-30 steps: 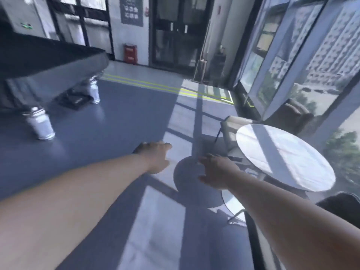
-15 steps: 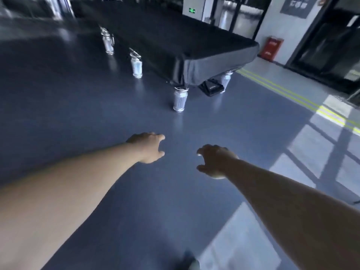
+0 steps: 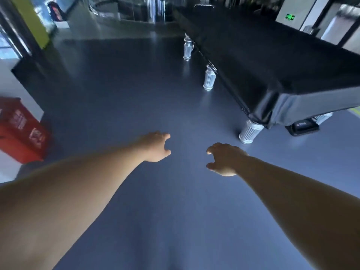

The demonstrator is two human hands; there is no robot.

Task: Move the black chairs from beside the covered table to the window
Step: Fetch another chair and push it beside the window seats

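The covered table, a long one under a black cloth on silver fluted legs, fills the upper right of the head view. No black chair is in sight. My left hand and my right hand reach forward over bare floor, fingers loosely curled, holding nothing. Both hands are well short of the table's near corner leg.
A red bin stands against the wall at the left. A black flat object lies on the floor under the table's near end. A dark pillar and a yellow-green panel stand at the far left. Blue-grey floor stretches ahead.
The view has swung left, away from the windows and the round white table. The covered table has shifted from left to right of view. Both hands stay out front, holding nothing.
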